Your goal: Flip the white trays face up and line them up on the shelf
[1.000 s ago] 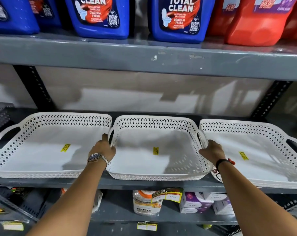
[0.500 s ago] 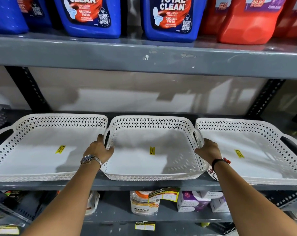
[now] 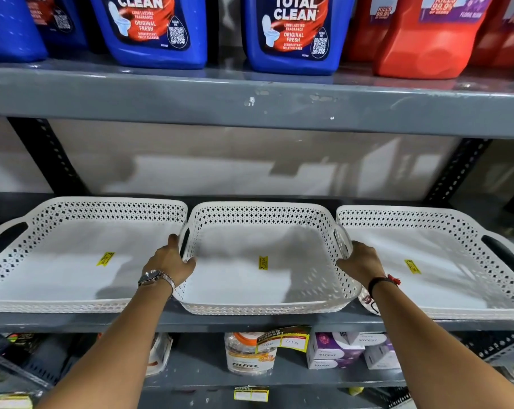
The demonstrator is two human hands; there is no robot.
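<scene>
Three white perforated trays stand face up in a row on the grey middle shelf (image 3: 250,321): a left tray (image 3: 58,273), a middle tray (image 3: 250,290) and a right tray (image 3: 444,278). Each has a yellow sticker on its floor. My left hand (image 3: 168,261) grips the middle tray's left handle, with the thumb inside the rim. My right hand (image 3: 360,261) grips its right handle. The middle tray's front edge sits about level with the shelf edge, between its two neighbours and touching or nearly touching both.
Blue cleaner jugs (image 3: 152,28) and red jugs (image 3: 427,39) stand on the upper shelf (image 3: 250,104). Below, a lower shelf holds a plastic jar (image 3: 247,355), small boxes (image 3: 338,352) and price tags. Slotted black uprights (image 3: 52,154) frame the bay.
Both hands stay on the middle tray's handles. The tray has shifted slightly back and sits more squarely between its neighbours; the view has drifted a little.
</scene>
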